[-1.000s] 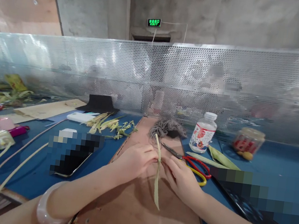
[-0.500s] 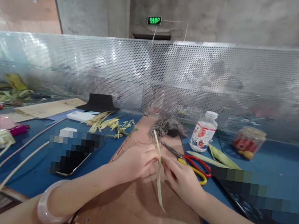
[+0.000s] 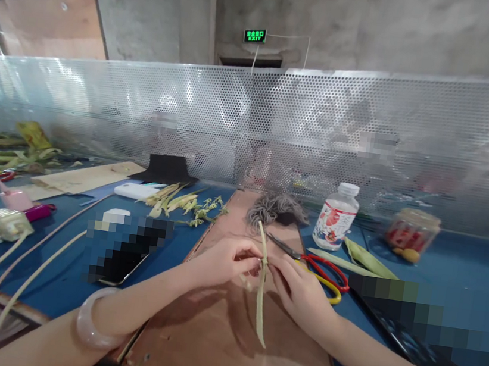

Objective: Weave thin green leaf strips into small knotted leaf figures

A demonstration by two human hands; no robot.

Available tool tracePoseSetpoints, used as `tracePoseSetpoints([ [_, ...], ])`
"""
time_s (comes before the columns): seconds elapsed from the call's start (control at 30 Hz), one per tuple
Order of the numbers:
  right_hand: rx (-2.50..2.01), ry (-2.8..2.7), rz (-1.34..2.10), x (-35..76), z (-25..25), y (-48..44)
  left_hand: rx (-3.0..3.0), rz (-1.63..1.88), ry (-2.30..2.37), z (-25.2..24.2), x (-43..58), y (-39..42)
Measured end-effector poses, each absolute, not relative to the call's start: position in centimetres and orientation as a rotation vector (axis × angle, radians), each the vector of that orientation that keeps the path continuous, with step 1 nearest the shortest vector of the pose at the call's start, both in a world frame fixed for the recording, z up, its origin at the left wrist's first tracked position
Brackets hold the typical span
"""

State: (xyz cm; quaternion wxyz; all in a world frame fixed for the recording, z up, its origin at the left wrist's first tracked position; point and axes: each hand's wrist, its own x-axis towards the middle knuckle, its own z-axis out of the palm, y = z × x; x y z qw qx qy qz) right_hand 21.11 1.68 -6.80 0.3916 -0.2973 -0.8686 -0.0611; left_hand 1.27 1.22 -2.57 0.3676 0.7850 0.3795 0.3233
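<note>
A long pale green leaf strip (image 3: 260,305) stands roughly upright over the wooden board, its lower tip curving right. My left hand (image 3: 234,261) pinches its middle from the left, thumb and forefinger pressed together. From the right, my right hand (image 3: 298,289) closes its fingers on the strip at the same spot, where a small knot-like crossing shows. Beyond the hands lies a tangle of grey yarn (image 3: 275,208). Scissors with red and yellow handles (image 3: 327,272) rest just right of my right hand, their blades toward the yarn.
A clear bottle with a white cap (image 3: 335,216) and a glass jar (image 3: 411,235) stand at right, near green husks (image 3: 369,260) and a black tray-like object (image 3: 413,340). Left are a phone (image 3: 126,260), dried leaves (image 3: 170,199), cables (image 3: 45,241) and paper (image 3: 87,179). A perforated metal screen (image 3: 217,119) stands behind.
The left fingers have lifted and opened a little around the strip, leaving a gap between thumb and palm. The view has shifted slightly, so everything sits a bit further right.
</note>
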Motion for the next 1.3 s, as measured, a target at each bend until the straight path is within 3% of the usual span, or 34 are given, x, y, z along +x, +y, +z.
tracePoseSetpoints([
  [0.27, -0.724, -2.187, -0.144, 21.2, -6.8, 1.1, 1.881, 0.804, 0.908, -2.4, 1.3, 1.0],
  [0.9, -0.659, -2.253, -0.094, 21.3, -6.6, 0.6, 2.161, 0.671, 0.891, -0.8, 1.2, 0.1],
  [1.3, -0.688, -2.232, -0.104, 20.9, -6.5, 0.7, 2.412, 0.911, 0.944, -1.4, 1.2, 0.7],
])
